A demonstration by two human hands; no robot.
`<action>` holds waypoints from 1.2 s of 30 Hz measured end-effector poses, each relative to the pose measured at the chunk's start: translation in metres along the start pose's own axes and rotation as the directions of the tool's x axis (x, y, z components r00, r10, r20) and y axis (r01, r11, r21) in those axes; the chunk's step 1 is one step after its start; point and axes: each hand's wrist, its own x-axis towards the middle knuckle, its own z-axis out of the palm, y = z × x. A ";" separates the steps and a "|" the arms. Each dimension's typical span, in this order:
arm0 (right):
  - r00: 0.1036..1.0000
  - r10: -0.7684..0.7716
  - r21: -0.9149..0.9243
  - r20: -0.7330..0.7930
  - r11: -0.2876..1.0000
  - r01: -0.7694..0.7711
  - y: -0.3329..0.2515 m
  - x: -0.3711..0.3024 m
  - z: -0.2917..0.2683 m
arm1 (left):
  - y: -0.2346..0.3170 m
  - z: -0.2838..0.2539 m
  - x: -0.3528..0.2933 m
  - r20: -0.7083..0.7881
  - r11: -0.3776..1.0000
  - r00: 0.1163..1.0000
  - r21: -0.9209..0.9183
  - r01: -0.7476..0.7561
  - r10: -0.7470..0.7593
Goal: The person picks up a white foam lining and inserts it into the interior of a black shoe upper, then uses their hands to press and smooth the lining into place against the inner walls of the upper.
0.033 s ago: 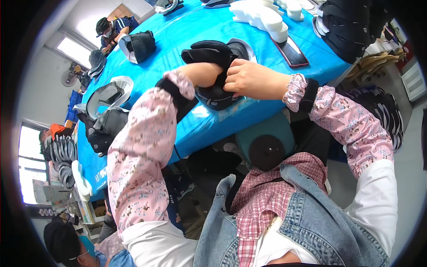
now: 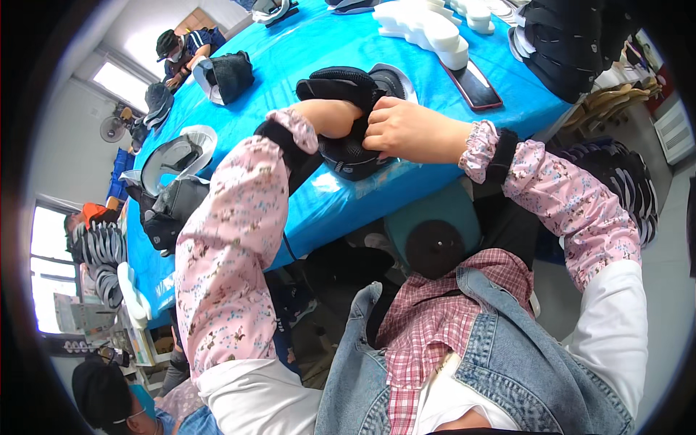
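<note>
A black shoe upper [image 2: 346, 85] with a white sole rim lies on the near edge of the blue table [image 2: 304, 51]. My left hand [image 2: 335, 116] reaches into it, fingers hidden inside the black fabric. My right hand [image 2: 406, 129] grips the shoe's near side from the right, fingers curled over the fabric. Both forearms wear pink flowered sleeve covers.
A dark phone [image 2: 471, 81] and white foam shoe forms [image 2: 424, 25] lie on the table to the right. More black shoe uppers [image 2: 225, 72] sit farther left, with a stack [image 2: 170, 203] at the table's left end. Black pieces are piled at right [image 2: 573, 43]. Another person [image 2: 181, 47] sits at the far side.
</note>
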 end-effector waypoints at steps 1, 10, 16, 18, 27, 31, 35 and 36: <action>1.000 0.008 -0.006 0.002 1.000 -0.008 0.001 -0.002 -0.002 | 0.001 -0.005 0.007 0.057 0.999 0.998 0.049 -0.022 0.019; 0.986 -0.130 -0.130 0.103 0.981 0.143 0.034 0.006 -0.062 | -0.013 -0.020 -0.005 0.098 0.977 0.995 0.215 -0.010 -0.012; 0.985 -0.075 -0.009 0.154 0.997 0.078 0.031 -0.018 -0.021 | -0.004 0.018 0.022 -0.163 1.000 0.987 0.020 0.016 -0.013; 0.990 -0.100 0.022 0.102 0.995 0.099 0.027 -0.013 -0.017 | -0.037 0.025 0.013 -0.204 0.975 0.957 -0.033 -0.218 0.207; 0.999 0.047 0.068 0.020 0.997 -0.048 0.024 -0.034 -0.015 | -0.019 0.044 0.048 0.008 0.973 1.000 0.229 -0.024 0.023; 0.953 0.293 0.014 0.082 0.955 -0.295 0.021 -0.043 -0.006 | 0.006 0.035 0.083 0.112 0.997 0.992 0.051 0.059 -0.064; 0.984 0.174 0.169 -0.035 0.972 -0.166 -0.009 0.020 -0.017 | -0.101 0.119 0.000 -0.099 0.998 0.994 0.041 0.046 -0.042; 0.973 0.229 0.125 0.032 0.965 -0.232 0.008 -0.008 -0.005 | -0.054 0.087 0.049 -0.089 0.999 0.996 0.034 0.031 -0.028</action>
